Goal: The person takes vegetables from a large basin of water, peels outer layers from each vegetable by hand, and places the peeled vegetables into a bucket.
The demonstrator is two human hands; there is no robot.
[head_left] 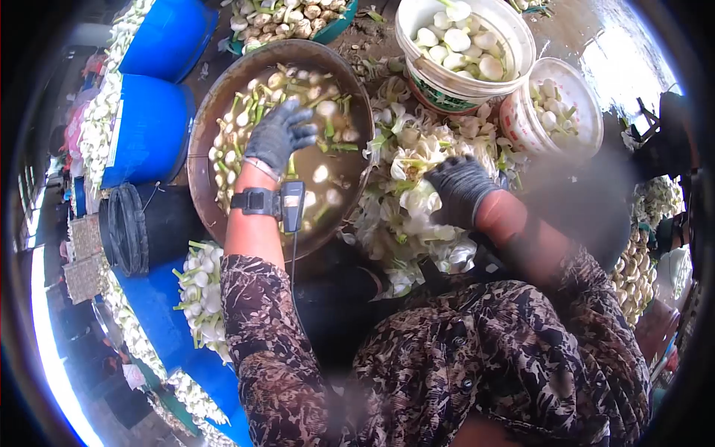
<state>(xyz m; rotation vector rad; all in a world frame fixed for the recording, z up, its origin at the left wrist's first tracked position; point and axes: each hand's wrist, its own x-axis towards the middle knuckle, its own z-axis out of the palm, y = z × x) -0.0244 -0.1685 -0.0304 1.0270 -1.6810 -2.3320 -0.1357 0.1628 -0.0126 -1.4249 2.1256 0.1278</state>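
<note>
Where the basin [202, 175] rim leaves room, left hand [280, 136] open; right hand [460, 188] at the peelings [417, 141], grip unclear.

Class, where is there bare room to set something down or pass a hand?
Bare wet floor shows beyond the two white buckets. In the round basin, a small patch of brown water lies open between the left hand and the rim nearer the right hand. It is crowded where peelings heap between basin and buckets.
</note>
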